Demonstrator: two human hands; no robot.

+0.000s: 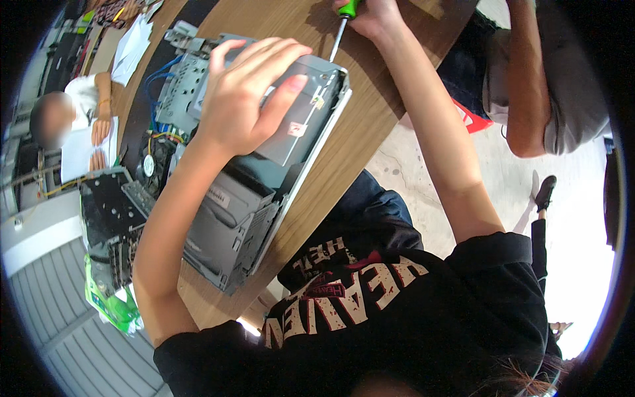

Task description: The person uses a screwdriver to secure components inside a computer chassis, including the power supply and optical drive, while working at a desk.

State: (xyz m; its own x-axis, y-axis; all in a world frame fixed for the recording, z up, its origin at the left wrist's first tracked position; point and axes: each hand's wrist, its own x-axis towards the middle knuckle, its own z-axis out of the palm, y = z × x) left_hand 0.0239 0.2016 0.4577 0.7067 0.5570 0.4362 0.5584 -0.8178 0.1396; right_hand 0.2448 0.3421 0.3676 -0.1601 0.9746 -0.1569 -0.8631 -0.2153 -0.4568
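Observation:
An opened grey computer case (316, 129) lies on the wooden table, with a flat metal drive (281, 142) in its far part and a grey box-shaped unit (228, 205) at its near end. My left hand (245, 102) rests over the drive and the case's far end, fingers and thumb spread. At the upper edge of the view, my right hand (377, 18) is closed around the green handle of a screwdriver (340, 38). Its shaft points down to the case's far right corner; the tip is hidden or too small to make out.
Left of the case lie blue and yellow cables (155, 86), a perforated metal plate (180, 89) and a black computer part (106, 205). Another person's hands (100, 132) rest on paper across the table. A person (569, 79) is at the right. A green plastic bag (116, 308) is lower left.

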